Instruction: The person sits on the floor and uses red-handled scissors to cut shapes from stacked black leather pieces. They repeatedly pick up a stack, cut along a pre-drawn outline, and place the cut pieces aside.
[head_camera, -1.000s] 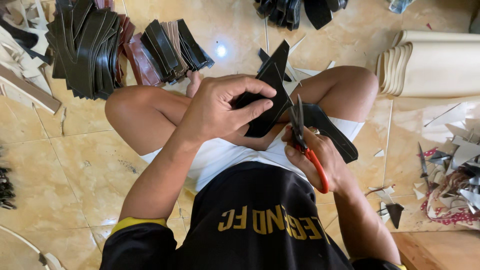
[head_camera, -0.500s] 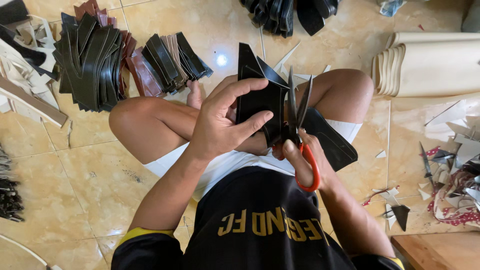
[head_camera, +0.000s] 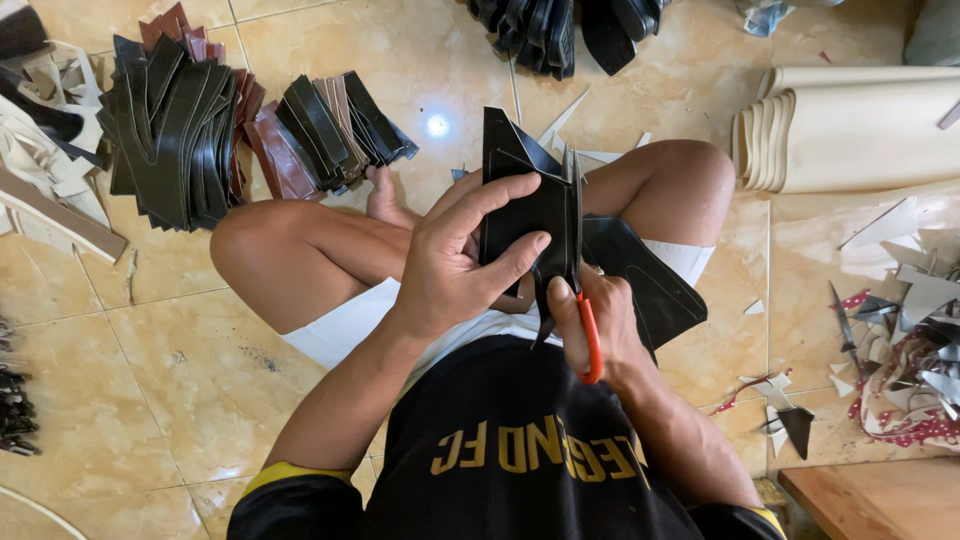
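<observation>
Black leather piece (head_camera: 525, 215) is gripped by left hand (head_camera: 455, 265) fingers. Right hand (head_camera: 600, 320) closes on red-handled scissors (head_camera: 578, 290) just beside it. Better hold the piece steady, cutting slowly.

Even, fairly bright daylight fills the scene. A small white glare spot shines on the glossy beige tiled floor (head_camera: 437, 125) at the far centre. Shadows are soft and faint under the legs. Focus is sharp throughout, with slight wide-angle bending at the edges.
</observation>
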